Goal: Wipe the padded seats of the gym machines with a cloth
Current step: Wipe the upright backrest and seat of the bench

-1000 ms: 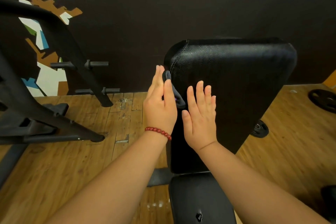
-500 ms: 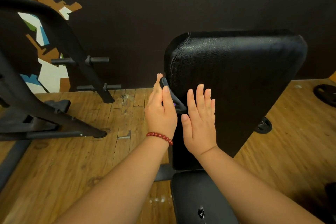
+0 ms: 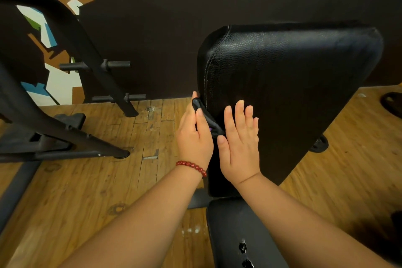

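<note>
fingers [image 3: 239, 113] of the right hand [image 3: 240, 148] lie straight and flat on the backrest pad [image 3: 293, 85]. the left hand [image 3: 192, 141] pinches a dark cloth [image 3: 207, 118] against the pad's left edge, low down. edge wiping seems underway; whether the torn seat pad [image 3: 237, 235] below has been wiped, i cannot tell.

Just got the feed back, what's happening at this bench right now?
A person is wiping the bench's upright back pad. The left hand holds a dark cloth against the pad's left side edge, pinching it under the thumb. The right hand rests flat on the pad's front. The seat pad below has no hand on it.
</note>
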`<state>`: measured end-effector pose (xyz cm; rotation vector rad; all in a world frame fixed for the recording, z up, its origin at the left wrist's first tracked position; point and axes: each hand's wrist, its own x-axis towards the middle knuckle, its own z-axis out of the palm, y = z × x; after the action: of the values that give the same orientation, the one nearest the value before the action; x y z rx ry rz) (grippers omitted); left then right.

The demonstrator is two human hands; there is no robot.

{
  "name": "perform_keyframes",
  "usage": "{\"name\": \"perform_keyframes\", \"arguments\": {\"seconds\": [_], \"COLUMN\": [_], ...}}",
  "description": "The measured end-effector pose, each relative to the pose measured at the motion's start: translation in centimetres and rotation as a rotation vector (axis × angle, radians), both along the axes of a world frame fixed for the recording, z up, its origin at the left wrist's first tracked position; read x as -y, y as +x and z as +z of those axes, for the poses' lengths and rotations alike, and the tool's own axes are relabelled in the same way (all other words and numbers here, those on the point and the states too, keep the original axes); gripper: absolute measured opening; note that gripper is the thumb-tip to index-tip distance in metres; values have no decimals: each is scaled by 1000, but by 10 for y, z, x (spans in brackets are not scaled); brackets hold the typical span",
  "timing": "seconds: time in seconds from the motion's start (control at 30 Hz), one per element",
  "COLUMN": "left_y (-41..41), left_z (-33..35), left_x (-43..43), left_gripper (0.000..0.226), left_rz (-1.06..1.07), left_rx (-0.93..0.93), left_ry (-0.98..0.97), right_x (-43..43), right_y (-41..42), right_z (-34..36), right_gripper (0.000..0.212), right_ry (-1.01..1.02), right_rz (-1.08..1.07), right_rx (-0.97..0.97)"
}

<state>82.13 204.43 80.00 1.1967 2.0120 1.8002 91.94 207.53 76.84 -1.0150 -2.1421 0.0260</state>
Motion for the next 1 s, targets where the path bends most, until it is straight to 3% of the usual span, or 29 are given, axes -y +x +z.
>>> {"name": "perform_keyframes", "arguments": {"seconds": [0.13, 0.27, 0.4, 0.67, 0.87, 1.0], "left_y": [0, 0, 7, 5, 5, 2], "left_z": [-5, 9, 6, -35, -8, -28], "left_x": [6, 9, 1, 2, -5, -8], "left_gripper": [27, 54, 36, 42, 31, 37], "left_rz": [-28, -76, 13, 31, 83, 51], "left_rx": [41, 73, 74, 85, 28, 38], "left_ry": [-50, 20, 55, -23, 103, 55], "right_x": [-1, -4, -3, -4, -6, -7], "right_y": [2, 6, 6, 2, 4, 5], "right_z": [0, -1, -3, -10, -20, -24], "right_gripper": [54, 54, 54, 55, 54, 54], "right_ry": [3, 14, 20, 21, 51, 57], "right_rz": [2, 27, 27, 25, 54, 61], "right_rx": [14, 26, 2, -21, -22, -23]}}
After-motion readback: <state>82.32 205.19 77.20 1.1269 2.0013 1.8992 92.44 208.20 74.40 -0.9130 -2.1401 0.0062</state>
